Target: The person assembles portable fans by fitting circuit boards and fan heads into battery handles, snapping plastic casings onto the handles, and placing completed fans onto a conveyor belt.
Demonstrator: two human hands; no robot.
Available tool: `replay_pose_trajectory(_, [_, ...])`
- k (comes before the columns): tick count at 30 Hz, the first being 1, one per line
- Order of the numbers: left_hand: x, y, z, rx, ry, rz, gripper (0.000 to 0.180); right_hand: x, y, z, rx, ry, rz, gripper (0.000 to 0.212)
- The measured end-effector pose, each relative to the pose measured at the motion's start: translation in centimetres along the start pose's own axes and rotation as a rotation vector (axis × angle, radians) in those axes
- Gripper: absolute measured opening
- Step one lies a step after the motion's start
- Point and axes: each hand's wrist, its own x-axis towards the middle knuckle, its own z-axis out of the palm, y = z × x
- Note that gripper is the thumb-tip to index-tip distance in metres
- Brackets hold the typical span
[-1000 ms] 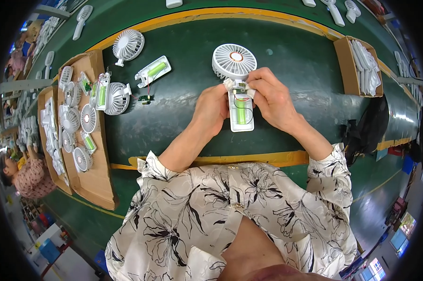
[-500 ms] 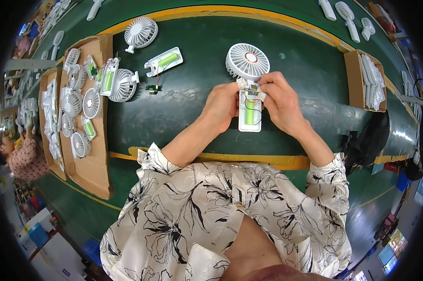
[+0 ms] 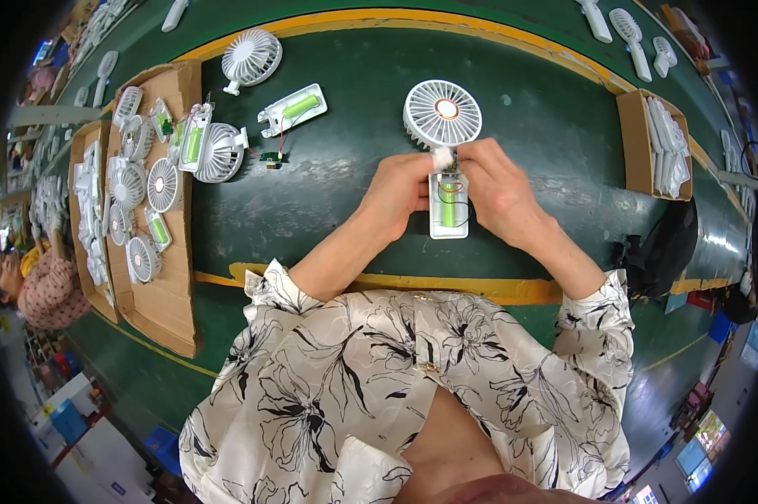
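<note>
In front of me a white handheld fan (image 3: 443, 112) lies on the green bench, its round grille away from me. Its opened handle (image 3: 448, 228) points toward me and shows a green battery cell (image 3: 449, 205) with red and black wires. My left hand (image 3: 396, 191) is closed around the neck from the left, thumb and finger at the joint below the head. From the right, my right hand (image 3: 501, 186) pinches the same spot. Both sets of fingertips look covered in something white. A small circuit board shows partly between them; the rest is hidden.
At left, a cardboard tray (image 3: 186, 294) holds several white fans. Beside it lie a fan head (image 3: 253, 57), an open handle with battery (image 3: 299, 107) and a wired circuit board (image 3: 272, 158). At right stands a box (image 3: 635, 151) of white parts. Another person (image 3: 49, 290) sits far left.
My right hand has shifted left and up, closing in on my left hand at the fan's neck. The fan has moved very slightly. At far left, the other person has shifted.
</note>
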Motion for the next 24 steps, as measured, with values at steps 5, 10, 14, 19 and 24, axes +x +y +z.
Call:
replay_pose_trajectory(5, [0.3,-1.0,-0.3,0.234,0.019,0.060,0.019,-0.2,0.1,0.2,-0.036,-0.042,-0.006,0.017])
replay_pose_trajectory(10, [0.3,-0.9,0.1,0.225,0.058,0.062,0.017,-0.2,0.2,0.5,-0.048,-0.044,0.006,0.016])
replay_pose_trajectory(14, [0.5,-1.2,0.1,0.216,0.078,0.050,0.017,-0.4,-0.1,0.6,-0.099,-0.011,0.041,0.015])
replay_pose_trajectory(19, [0.8,-1.4,-0.1,0.149,0.087,-0.002,0.016,-0.5,-0.3,0.8,-0.154,-0.026,0.132,0.017])
replay_pose_trajectory(24, [1.1,-1.5,-0.2,0.148,0.092,-0.012,0.015,-0.4,-0.1,0.5,-0.187,-0.065,0.093,0.015])
